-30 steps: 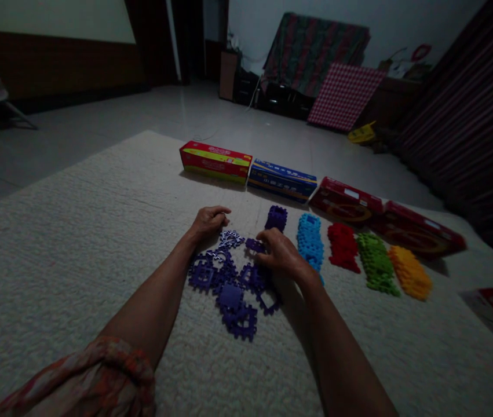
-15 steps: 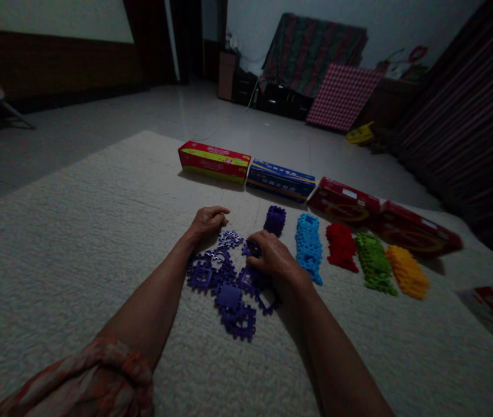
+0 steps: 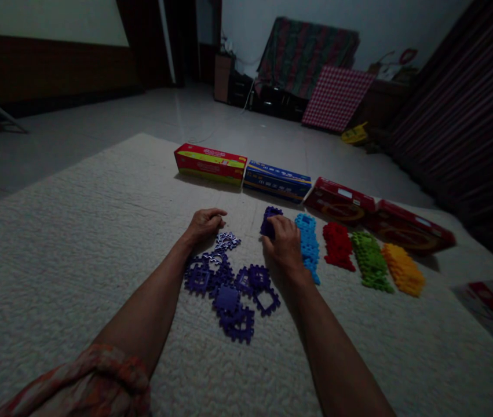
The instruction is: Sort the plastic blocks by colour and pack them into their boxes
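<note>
My right hand is over the purple stack of toothed plastic tiles. Its fingers pinch a purple tile at the stack's near side; the hand partly covers it. On the mat, my left hand rests with fingers curled and nothing visible in them. Just below it lies a shiny toothed piece, pale lilac in the light. A loose heap of purple tiles, some with cut-out windows, spreads between my forearms.
Right of the purple stack stand rows of blue tiles, red tiles, green tiles and yellow tiles. Behind them, a red-yellow box, a blue box and two dark red boxes line the pale mat.
My right hand has moved from the loose heap up to the purple stack, taking a purple tile along. My left hand stays in place. The view has shifted slightly.
</note>
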A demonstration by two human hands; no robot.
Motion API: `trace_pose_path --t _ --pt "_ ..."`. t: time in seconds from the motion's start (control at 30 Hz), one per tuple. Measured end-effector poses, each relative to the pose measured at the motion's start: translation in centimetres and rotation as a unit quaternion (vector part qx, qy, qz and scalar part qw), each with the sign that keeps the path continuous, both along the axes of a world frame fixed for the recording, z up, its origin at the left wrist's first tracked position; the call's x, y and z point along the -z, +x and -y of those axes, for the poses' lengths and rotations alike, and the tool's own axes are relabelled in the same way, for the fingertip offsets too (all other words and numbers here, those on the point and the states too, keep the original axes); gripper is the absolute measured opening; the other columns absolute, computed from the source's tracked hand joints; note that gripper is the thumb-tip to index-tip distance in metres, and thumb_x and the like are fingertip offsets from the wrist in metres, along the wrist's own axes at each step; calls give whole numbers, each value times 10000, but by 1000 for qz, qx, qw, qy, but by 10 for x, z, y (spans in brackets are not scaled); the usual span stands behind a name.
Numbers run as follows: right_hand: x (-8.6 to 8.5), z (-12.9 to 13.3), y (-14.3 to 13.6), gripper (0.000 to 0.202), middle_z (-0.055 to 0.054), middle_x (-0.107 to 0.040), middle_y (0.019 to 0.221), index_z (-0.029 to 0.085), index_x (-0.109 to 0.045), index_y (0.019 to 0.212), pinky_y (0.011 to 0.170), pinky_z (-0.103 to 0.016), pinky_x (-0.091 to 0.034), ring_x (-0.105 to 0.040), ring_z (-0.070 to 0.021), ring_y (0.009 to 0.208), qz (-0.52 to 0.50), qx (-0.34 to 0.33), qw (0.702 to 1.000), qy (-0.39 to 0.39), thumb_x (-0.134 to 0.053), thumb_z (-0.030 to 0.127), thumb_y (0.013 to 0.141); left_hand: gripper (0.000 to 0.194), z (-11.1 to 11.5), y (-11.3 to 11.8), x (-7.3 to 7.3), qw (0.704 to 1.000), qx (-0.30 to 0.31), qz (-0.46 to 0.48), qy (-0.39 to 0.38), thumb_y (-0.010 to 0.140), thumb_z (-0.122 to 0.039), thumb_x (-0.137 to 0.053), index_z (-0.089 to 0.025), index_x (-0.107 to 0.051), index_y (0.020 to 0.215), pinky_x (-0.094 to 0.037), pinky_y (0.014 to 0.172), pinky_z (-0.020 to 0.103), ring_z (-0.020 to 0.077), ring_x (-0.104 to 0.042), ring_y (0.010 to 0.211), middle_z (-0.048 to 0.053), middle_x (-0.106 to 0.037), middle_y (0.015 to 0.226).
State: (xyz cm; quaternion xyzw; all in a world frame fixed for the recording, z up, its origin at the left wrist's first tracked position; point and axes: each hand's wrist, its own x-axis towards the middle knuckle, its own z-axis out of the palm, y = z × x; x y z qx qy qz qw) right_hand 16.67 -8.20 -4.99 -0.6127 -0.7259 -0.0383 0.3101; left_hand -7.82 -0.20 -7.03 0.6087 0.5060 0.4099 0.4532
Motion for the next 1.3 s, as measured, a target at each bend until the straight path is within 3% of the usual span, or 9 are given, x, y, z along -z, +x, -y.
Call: trace_pose_path --t 0.13,0.37,0.57,0.67,0.8,0.9,1.07,1.2,1.3 --pt "8 1 0 505 -161 -598 1315 162 -583 1266 1050 -519 -358 -481 -343 1223 14 1 1000 19 -605 117 764 391 1 0 -1 1000 -2 5 3 730 -278 -564 -110 -743 1034 -446 539 259 119 -548 510 42 -694 698" --pt "3 2 -1 533 -169 -560 1354 194 -569 1287 1063 -585 -332 -450 -363 1281 17 -12 999 32 -587 105 762 374 1 0 1 1000 3 26 2 732 -278 -580 -114 -737 1029 -443 513 251 115 -546 490 35 -684 685" --pt "4 2 -17 352 -151 -642 1146 177 -644 1136 970 -459 -480 -581 -300 1108 -34 -138 990 22 -565 109 800 345 2 2 -3 999 -7 37 -10 724 -226 -576 -119 -738 1009 -439 503 233 108 -552 485 26 -680 658" --pt "6 4 -23 245 -104 -670 1025 203 -666 1037 881 -393 -525 -632 -249 978 -72 -197 977 -25 -554 128 833 329 3 3 -6 999 -13 44 -15 722 -209 -578 -118 -737 995 -446 503 232 102 -545 476 21 -673 650" --pt "0 11 -18 213 -70 -681 979 206 -674 1034 811 -352 -530 -649 -199 857 -90 -222 966 -101 -572 161 852 329 3 4 -7 999 -11 48 -18 713 -199 -579 -114 -735 990 -444 497 232 101 -536 463 15 -662 634" --pt "-10 22 -11 232 -65 -680 1004 214 -666 1074 807 -350 -532 -649 -194 866 -88 -221 963 -129 -587 184 858 334 2 3 -6 999 -7 46 -17 702 -196 -586 -119 -731 992 -437 491 229 103 -536 463 19 -669 638" --pt "-23 58 -11 296 -107 -659 1174 212 -633 1155 984 -418 -494 -615 -244 1114 -82 -223 966 -105 -617 244 861 356 0 -2 -4 997 -1 73 2 688 -225 -595 -114 -713 1005 -454 516 228 108 -562 501 29 -673 669" --pt "-18 86 -15 325 -124 -641 1237 215 -616 1190 1031 -446 -476 -596 -256 1181 -79 -206 971 -96 -616 287 874 360 3 -1 -3 991 -30 128 -2 651 -243 -609 -111 -707 971 -493 588 252 122 -611 576 39 -667 718" --pt "-9 99 -18 370 -132 -631 1255 236 -610 1222 1035 -478 -478 -589 -279 1206 -92 -157 979 -88 -638 299 858 379 16 -1 -6 995 -34 92 -15 638 -270 -625 -113 -725 968 -514 635 276 154 -641 657 60 -694 773"
